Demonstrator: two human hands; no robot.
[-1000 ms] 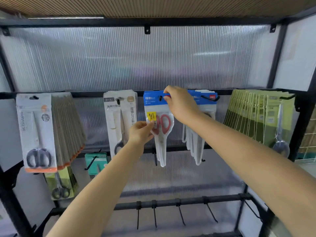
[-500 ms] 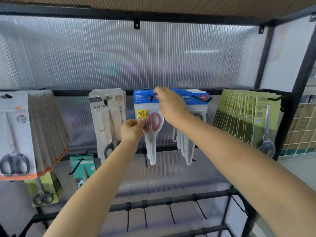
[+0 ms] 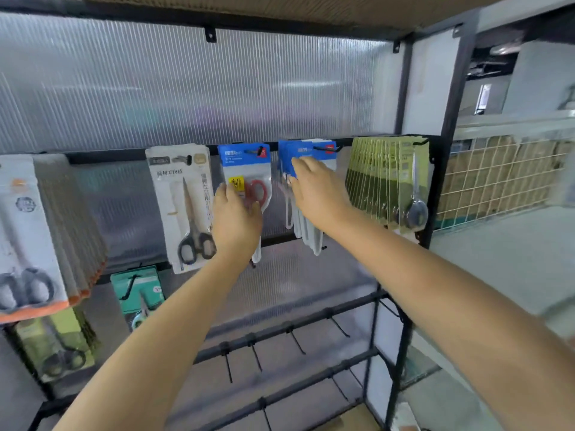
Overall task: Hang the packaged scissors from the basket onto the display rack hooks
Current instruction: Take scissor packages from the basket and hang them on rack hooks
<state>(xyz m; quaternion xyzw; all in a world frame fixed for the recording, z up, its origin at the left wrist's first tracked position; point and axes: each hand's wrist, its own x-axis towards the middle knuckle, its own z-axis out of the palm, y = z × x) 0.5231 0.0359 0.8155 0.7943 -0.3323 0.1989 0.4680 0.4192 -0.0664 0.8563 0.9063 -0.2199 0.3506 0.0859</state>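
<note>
Red-handled scissors pack (image 3: 245,172) hangs on hook; left hand (image 3: 236,219) at its 6 o'clock, fingers relaxed, touching; right hand (image 3: 317,191) fingers straight, over blue packs (image 3: 314,149) at 3 o'clock.

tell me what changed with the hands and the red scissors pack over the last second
The right hand let go of the blue header of the red-handled scissors pack and moved right, over the neighbouring stack of blue packs. The left hand released its pinch near the yellow sticker and lies open in front of the pack. The pack stays on its hook; the other packs are unchanged.
</note>
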